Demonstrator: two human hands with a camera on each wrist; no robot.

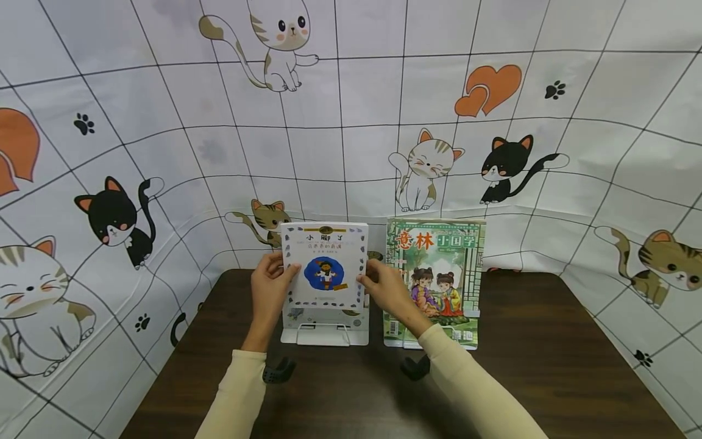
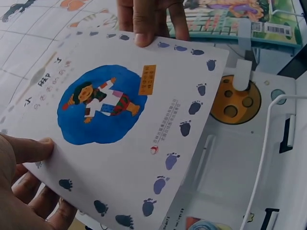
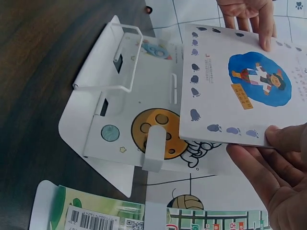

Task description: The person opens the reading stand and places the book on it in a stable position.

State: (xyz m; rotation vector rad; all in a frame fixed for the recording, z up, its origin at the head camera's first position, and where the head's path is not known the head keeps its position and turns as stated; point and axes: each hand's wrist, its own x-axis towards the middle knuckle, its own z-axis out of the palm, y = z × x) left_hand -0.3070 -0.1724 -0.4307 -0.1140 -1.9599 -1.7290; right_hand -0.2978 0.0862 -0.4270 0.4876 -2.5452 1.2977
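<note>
A white picture book (image 1: 325,272) has a border of footprints and a figure on a blue patch. My left hand (image 1: 272,294) pinches its left edge, thumb (image 2: 36,151) on the cover and fingers behind. On the opposite edge my right hand (image 1: 393,294) pinches it the same way, with its thumb (image 3: 286,137) on the front. The book is held up before a white book stand (image 1: 323,336), apart from its wire holder (image 3: 109,88) in the wrist views. The stand's back plate carries printed space drawings, partly hidden by the book.
Right of the stand, a green magazine (image 1: 439,244) with two drawn children leans on a second stand (image 1: 403,343), partly behind my right forearm. Both stand on a dark wooden table (image 1: 340,390). A white sheet (image 1: 367,91) with cat drawings hangs behind and at the sides.
</note>
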